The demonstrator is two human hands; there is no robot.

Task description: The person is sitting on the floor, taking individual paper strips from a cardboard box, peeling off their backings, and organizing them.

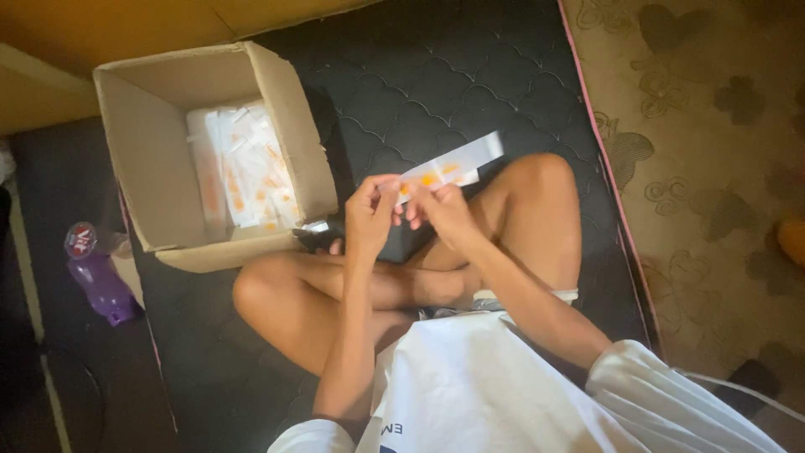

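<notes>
A long white paper packet with orange marks (453,164) is held up over my crossed legs. My left hand (371,210) pinches its near end and my right hand (440,208) grips it just beside, fingertips of both almost touching. The packet's far end sticks out to the upper right above my right knee. To the left stands an open cardboard box (159,168) that holds several more white and orange packets (247,172) stacked inside.
I sit cross-legged on a dark quilted mattress (436,75). A purple bottle with a red cap (96,273) lies at the left on the floor. A patterned brown carpet (713,126) lies to the right. A small dark object (317,239) sits by the box's corner.
</notes>
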